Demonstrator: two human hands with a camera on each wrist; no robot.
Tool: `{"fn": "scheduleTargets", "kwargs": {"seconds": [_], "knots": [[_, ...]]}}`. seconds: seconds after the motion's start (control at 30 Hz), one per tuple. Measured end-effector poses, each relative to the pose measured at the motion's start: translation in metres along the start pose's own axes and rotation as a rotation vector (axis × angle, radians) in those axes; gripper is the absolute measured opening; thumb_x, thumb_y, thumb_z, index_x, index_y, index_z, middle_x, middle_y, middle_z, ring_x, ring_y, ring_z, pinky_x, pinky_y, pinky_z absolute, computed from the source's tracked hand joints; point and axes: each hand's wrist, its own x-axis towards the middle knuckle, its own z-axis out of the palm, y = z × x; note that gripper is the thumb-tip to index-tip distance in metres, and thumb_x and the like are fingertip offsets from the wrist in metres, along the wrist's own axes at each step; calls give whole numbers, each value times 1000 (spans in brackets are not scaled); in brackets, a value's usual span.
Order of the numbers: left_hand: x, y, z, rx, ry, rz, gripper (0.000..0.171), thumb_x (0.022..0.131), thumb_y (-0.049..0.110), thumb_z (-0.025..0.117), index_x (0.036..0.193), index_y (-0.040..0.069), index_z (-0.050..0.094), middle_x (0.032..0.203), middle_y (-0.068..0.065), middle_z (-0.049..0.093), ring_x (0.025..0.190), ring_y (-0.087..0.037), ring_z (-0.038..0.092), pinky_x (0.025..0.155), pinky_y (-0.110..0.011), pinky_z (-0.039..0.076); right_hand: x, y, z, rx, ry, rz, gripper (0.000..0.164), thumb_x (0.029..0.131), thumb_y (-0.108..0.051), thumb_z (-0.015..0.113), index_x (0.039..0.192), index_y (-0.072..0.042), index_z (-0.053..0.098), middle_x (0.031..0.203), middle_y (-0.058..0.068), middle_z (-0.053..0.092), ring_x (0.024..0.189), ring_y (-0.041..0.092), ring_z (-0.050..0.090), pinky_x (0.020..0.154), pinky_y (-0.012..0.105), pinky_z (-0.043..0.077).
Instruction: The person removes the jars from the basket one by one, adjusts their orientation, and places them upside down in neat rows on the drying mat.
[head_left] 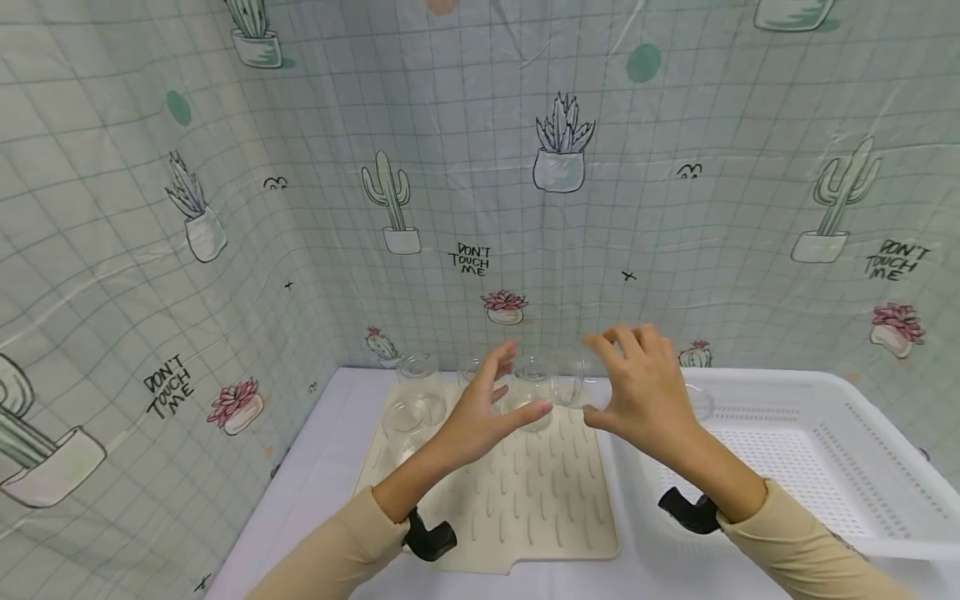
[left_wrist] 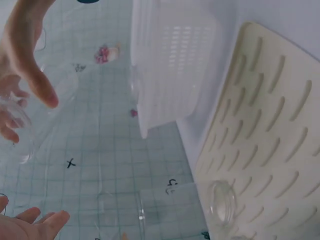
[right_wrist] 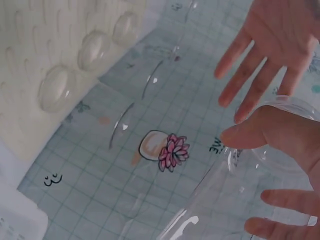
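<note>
Cactus-printed gridded fabric (head_left: 480,150) backed the white counter (head_left: 322,450); near the ridged cream mat (head_left: 540,500)'s far edge, the right hand (head_left: 645,387) gripped a clear cylindrical cup (head_left: 568,379), the left hand (head_left: 480,412) spread, empty.

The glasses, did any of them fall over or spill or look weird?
Nothing looks spilled or broken. One glass is tipped sideways, which looks odd, but the right hand is holding it up. The other glasses seem to stand on the mat. They're so see-through that I couldn't spot tiny cracks.
</note>
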Motion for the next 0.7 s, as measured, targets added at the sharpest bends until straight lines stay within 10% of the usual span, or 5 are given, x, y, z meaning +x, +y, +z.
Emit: {"fn": "scheduleTargets", "kwargs": {"seconds": [0.7], "knots": [[25, 8, 33, -110, -48, -41, 61, 80, 42, 68, 130, 37, 35, 132, 9, 35, 118, -14, 43, 83, -32, 47, -9, -15, 7, -130, 9, -19, 71, 43, -24, 82, 108, -6, 59, 98, 10, 49, 89, 33, 41, 72, 43, 35]]}}
